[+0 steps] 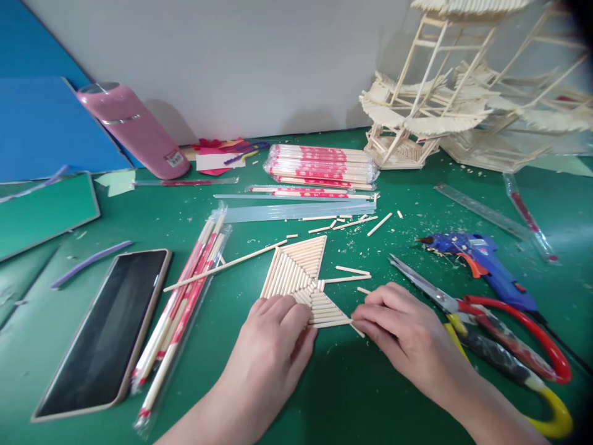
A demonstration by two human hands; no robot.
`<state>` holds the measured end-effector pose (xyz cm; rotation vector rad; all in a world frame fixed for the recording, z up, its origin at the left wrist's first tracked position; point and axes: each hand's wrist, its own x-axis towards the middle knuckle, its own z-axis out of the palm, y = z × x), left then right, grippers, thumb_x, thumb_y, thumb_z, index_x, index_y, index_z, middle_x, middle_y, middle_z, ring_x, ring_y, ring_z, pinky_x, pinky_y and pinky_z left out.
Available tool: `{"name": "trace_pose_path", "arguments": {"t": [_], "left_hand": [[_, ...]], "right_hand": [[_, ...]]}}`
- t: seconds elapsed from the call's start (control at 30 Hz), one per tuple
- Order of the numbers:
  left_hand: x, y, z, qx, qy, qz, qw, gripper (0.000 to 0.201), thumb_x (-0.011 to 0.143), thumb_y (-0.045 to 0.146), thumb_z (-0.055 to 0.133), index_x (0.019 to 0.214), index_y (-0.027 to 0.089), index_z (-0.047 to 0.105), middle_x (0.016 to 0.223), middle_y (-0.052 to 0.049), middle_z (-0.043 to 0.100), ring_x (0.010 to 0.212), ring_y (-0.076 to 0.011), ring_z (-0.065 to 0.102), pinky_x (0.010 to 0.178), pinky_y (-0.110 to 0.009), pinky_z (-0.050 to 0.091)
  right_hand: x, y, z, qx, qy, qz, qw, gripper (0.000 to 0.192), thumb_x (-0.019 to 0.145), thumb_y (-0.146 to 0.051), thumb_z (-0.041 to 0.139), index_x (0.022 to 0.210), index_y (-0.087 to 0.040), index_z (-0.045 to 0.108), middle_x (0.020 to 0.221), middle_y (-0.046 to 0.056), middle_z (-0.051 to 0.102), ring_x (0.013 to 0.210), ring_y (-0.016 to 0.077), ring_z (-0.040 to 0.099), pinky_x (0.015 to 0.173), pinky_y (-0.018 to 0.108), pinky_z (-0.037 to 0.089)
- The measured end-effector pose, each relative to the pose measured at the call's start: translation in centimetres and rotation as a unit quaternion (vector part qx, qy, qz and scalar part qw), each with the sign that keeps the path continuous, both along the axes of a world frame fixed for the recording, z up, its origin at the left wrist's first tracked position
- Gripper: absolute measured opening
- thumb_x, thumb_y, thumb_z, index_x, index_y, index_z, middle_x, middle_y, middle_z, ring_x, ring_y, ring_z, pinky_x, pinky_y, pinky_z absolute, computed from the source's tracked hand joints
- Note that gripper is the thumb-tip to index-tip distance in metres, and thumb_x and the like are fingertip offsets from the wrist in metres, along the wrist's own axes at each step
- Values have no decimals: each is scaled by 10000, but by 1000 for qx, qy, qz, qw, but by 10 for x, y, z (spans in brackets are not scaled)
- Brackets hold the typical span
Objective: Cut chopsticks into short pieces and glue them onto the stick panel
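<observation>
Close together on green worktop: left hand flat on stick panel, right hand pinching short stick at panel's edge.

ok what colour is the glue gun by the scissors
Blue, with an orange trigger: the glue gun shows clearly in the head view, beside the scissors.

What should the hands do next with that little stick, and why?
Probably slide the short stick in the right hand against the stick panel's lower edge. The left hand presses the panel flat, and the stick lies just beside that edge.
</observation>
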<state>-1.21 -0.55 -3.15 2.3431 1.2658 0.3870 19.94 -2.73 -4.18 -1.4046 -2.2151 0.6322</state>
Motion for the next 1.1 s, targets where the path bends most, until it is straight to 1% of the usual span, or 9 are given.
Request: {"name": "trace_pose_path", "arguments": {"t": [0.13,0.47,0.67,0.93,1.1], "left_hand": [[0,0,0,-2,1,-1,1000,125,857,194,402,804,182,514,730,-23,539,685,-177,493,658,-334,380],[-1,-1,0,4,-5,-10,1000,143,861,186,397,820,183,534,739,-25,545,685,-173,488,658,-333,366],[-1,-2,-3,16,-2,-17,1000,213,872,170,372,803,187,573,725,-29,543,683,-173,482,648,-333,344],[0,-3,-3,26,-8,-17,999,221,867,167,378,797,185,587,710,-27,557,671,-162,487,643,-322,348],[1,-1,-4,24,-14,-13,1000,215,864,171,384,790,185,585,702,-25,559,663,-161,487,639,-322,342]], "right_hand": [[0,-1,0,15,-3,1,1000,144,863,-164,455,875,-200,593,812,41,530,762,160,482,638,298,389],[-1,1,-1,19,-7,-3,1000,160,863,-190,454,874,-199,613,802,38,547,751,154,507,630,284,409],[-2,0,0,9,-2,-8,1000,159,864,-192,452,866,-198,611,799,36,543,751,155,504,636,287,408],[-1,1,-1,18,-3,-6,1000,149,857,-183,465,863,-204,613,800,37,551,753,153,513,628,278,415],[-2,1,0,6,-2,-9,1000,156,862,-184,454,865,-201,609,800,40,542,756,158,502,634,288,410]]}}
